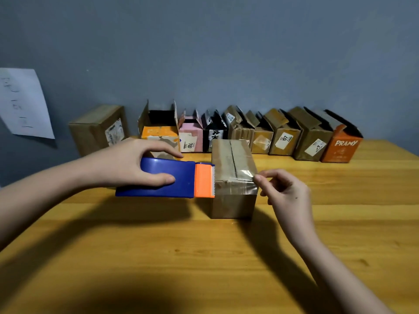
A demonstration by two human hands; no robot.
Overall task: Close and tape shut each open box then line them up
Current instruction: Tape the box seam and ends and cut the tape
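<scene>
Mid-table: closed brown cardboard box (233,177), clear tape strip (238,181) across its top. Right hand (285,189) pinching tape end; left hand (136,164) gripping blue-and-orange tape dispenser (167,177). Risk: tape wrinkling, box sliding. Far edge: row of open boxes (249,134).

Wooden table (158,257) carries it all: one closed brown box (233,177) sits out front, a row of open boxes (249,134) lines the back edge by the wall. A closed brown box at far left (97,129) stands just apart from that row.
</scene>
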